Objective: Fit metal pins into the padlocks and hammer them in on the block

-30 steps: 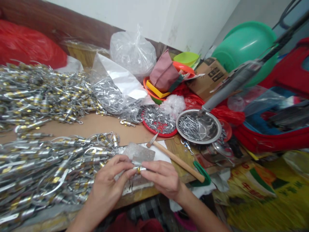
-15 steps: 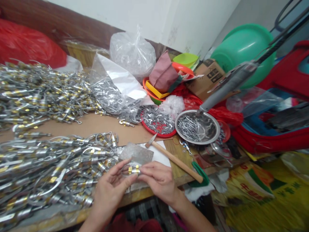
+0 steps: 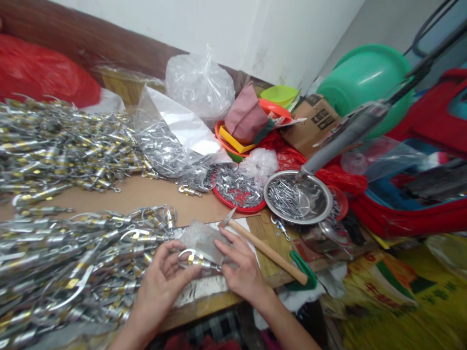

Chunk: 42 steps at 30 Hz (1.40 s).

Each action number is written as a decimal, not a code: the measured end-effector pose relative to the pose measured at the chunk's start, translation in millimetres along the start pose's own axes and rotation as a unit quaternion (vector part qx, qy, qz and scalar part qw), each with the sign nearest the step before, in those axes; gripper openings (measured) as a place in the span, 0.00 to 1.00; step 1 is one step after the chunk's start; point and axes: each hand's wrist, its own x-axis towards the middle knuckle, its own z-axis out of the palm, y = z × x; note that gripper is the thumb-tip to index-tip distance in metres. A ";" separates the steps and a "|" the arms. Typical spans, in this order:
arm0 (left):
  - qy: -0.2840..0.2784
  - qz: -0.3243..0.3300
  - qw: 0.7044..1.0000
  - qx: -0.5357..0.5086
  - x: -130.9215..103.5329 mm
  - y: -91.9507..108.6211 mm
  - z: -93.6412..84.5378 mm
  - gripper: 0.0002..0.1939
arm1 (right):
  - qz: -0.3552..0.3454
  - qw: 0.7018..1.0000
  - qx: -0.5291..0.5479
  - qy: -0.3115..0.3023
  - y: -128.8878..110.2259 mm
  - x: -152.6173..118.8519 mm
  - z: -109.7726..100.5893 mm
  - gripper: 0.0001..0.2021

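Between the thumb and fingers of my left hand [image 3: 164, 274] is a small silver metal hook fitting [image 3: 197, 259] with brass-coloured bands and a curved arm. Its thin end points right, close to the fingertips of my right hand [image 3: 243, 270]. That hand has its fingers apart, lying over the right end of a flat grey metal block [image 3: 200, 238] and near the hammer head. The hammer's wooden handle [image 3: 270, 250] slants down to the right. Many similar fittings [image 3: 83, 257] lie heaped left of my left hand.
A bigger heap of fittings [image 3: 65, 146] lies behind. Beyond the hammer stand a red tray [image 3: 248, 210] of small metal pieces and a steel bowl [image 3: 324, 194] of metal pins. A grey tool [image 3: 343, 136] hangs over the bowl. The table's front edge [image 3: 204, 311] is close.
My right hand has let go of the fitting's right end and opened, moving up toward the hammer head. My left hand still holds the fitting, now tilted slightly down to the right.
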 end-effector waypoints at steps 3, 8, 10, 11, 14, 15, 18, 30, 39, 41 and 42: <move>-0.002 -0.013 1.000 0.004 1.4 0.5 -0.9 0.24 | 0.006 1.000 0.004 0.009 -3.5 -2.4 -1.7 0.28; -0.004 -0.018 1.000 -0.015 4.3 -3.0 -1.7 0.25 | 0.028 0.995 0.008 -0.094 10.9 23.9 -30.9 0.17; -0.010 -0.020 1.000 -0.021 4.3 -2.9 -1.0 0.24 | 0.077 0.991 -0.081 -0.078 29.2 50.5 -43.6 0.12; -0.010 -0.020 0.999 -0.024 4.1 -2.5 -0.5 0.24 | 0.118 0.976 -0.178 -0.053 40.3 65.4 -47.8 0.13; 0.000 -0.020 0.999 -0.029 2.9 -1.2 1.0 0.25 | 0.147 0.952 -0.260 -0.067 73.2 106.7 -48.9 0.14; 0.007 -0.021 0.999 -0.029 2.6 -1.1 1.3 0.25 | 0.150 0.947 -0.272 -0.083 81.6 117.0 -46.0 0.13; 0.016 -0.023 0.999 -0.039 1.9 -2.5 1.3 0.25 | 0.161 0.926 -0.317 -0.123 95.0 134.6 -34.0 0.14; 0.007 -0.026 0.999 -0.036 0.2 -2.4 0.8 0.24 | 0.143 0.947 -0.265 -0.112 102.2 126.5 -40.2 0.11; 0.010 -0.023 0.999 -0.039 3.9 -9.5 -3.4 0.25 | 0.120 0.987 -0.005 -0.110 21.7 83.9 -29.4 0.09; 0.021 -0.020 0.999 -0.046 4.5 -11.6 -3.8 0.26 | 0.104 0.979 0.082 -0.156 -3.3 73.2 -25.0 0.06; 0.023 -0.022 0.998 -0.049 4.7 -12.4 -4.1 0.26 | 0.092 0.977 0.110 -0.159 -13.0 68.8 -22.9 0.05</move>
